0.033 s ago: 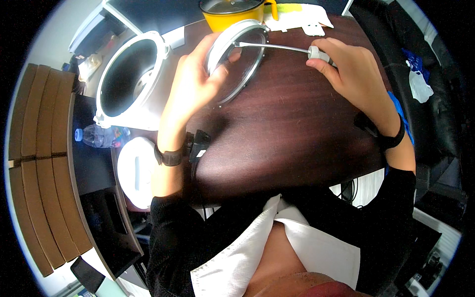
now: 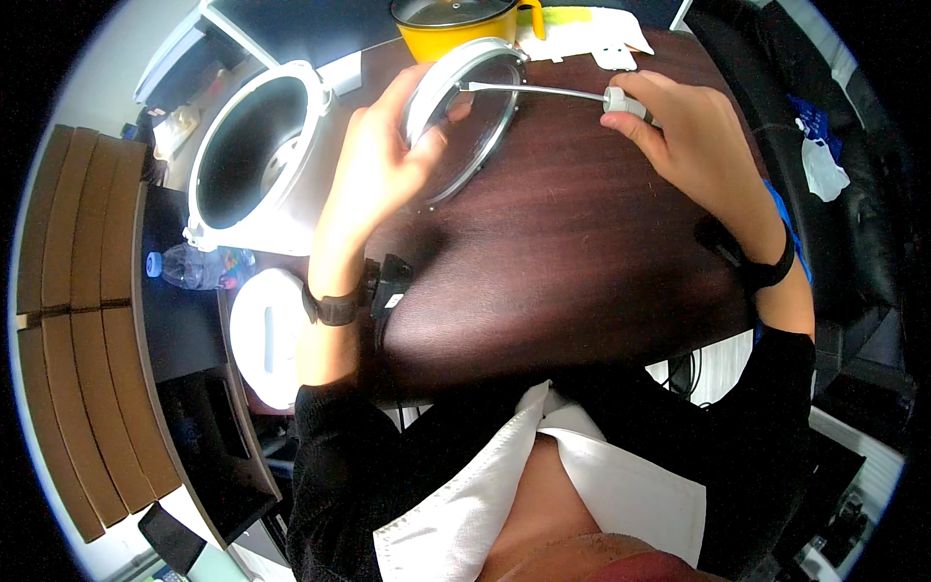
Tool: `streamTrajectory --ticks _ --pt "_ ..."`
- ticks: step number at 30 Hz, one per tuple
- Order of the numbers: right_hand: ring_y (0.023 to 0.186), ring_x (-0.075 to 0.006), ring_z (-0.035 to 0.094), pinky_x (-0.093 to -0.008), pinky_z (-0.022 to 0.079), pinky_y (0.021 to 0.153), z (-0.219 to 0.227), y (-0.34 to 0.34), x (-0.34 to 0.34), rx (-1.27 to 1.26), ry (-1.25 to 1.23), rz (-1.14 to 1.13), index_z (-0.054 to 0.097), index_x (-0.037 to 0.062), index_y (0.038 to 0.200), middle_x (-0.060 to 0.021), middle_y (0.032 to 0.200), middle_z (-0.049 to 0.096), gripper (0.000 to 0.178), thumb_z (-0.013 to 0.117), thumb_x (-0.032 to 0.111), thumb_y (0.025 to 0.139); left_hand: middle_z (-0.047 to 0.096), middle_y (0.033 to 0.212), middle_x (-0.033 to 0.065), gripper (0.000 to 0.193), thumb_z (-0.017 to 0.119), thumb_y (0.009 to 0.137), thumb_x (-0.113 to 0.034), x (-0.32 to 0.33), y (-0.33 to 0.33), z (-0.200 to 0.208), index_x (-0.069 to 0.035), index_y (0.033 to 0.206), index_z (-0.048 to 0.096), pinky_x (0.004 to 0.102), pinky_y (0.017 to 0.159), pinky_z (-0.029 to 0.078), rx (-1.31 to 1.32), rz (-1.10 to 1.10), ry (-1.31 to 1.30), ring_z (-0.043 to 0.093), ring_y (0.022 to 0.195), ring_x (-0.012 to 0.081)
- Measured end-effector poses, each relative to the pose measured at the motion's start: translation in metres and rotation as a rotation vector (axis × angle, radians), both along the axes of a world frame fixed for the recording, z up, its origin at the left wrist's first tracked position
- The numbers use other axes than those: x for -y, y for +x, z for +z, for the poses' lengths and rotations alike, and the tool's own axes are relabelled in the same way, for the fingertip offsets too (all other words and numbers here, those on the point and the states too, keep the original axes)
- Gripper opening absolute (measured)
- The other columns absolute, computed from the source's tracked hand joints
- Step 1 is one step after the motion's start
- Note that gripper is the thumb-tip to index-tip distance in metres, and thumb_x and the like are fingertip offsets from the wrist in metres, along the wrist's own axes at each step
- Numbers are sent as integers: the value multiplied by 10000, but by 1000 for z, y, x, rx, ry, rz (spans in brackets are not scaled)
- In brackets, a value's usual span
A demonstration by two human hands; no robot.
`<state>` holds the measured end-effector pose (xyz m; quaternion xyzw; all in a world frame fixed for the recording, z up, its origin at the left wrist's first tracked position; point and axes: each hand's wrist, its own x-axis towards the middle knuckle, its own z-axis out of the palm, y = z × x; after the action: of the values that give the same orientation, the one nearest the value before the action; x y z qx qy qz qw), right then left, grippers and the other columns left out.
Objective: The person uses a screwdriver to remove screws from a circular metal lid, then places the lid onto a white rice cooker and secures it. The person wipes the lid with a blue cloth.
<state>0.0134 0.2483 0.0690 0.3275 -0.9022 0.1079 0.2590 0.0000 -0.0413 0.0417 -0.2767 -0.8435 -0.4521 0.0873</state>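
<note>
My left hand point(image 2: 383, 160) is closed round a white round ring-shaped part point(image 2: 424, 107) with a metallic rim, tilted on edge above the table. My right hand point(image 2: 698, 136) grips the pale handle of a screwdriver point(image 2: 543, 92). Its long metal shaft points left, and the tip appears to meet the inner side of the ring beside my left fingers. Exact contact there is hard to make out. Left of my left hand, a white cylindrical housing point(image 2: 308, 194) lies with its dark, hollow opening facing left.
A yellow pot point(image 2: 451, 41) with a glass lid stands at the far edge of the dark brown table point(image 2: 582, 242), next to a white sheet point(image 2: 587, 29). At left are a plastic bottle point(image 2: 189, 267), a white rounded object point(image 2: 264, 339) and brown boxes point(image 2: 82, 223). A black sofa point(image 2: 844, 242) stands right.
</note>
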Motion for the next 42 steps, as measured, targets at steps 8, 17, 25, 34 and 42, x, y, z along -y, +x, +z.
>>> streamTrajectory --ticks 8,17,25,34,42 --pt "524 -205 555 -327 429 500 -18 -33 -8 412 -156 271 598 33 853 -51 613 571 307 553 326 932 708 979 109 426 529 778 -11 -3 0 -2 -30 1203 520 319 781 530 -126 98 -4 695 885 246" --pt "367 -7 351 -164 269 295 -46 1 20 1511 -760 210 530 34 850 41 548 417 449 354 413 1014 709 955 120 442 535 773 -1 -1 -6 -8 -30 1214 515 326 815 524 -162 73 24 690 908 252" --pt "348 -13 345 -161 259 281 -44 9 18 1780 -953 295 525 39 864 38 548 432 443 332 407 1020 688 1024 136 444 557 793 3 -10 4 3 11 1234 512 312 856 492 -86 150 -34 650 969 203" --pt "519 -269 541 -390 386 501 -37 2 13 589 -429 46 578 9 772 -183 595 500 381 568 360 921 712 982 92 411 530 783 30 -7 -6 -1 0 1193 542 282 825 493 -34 56 84 658 934 153" --pt "577 -343 562 -434 400 541 -52 3 25 593 -425 92 545 -11 781 -207 623 507 409 491 352 962 717 971 99 436 522 787 31 -2 -12 -8 13 1223 506 280 795 503 -10 80 93 668 896 163"
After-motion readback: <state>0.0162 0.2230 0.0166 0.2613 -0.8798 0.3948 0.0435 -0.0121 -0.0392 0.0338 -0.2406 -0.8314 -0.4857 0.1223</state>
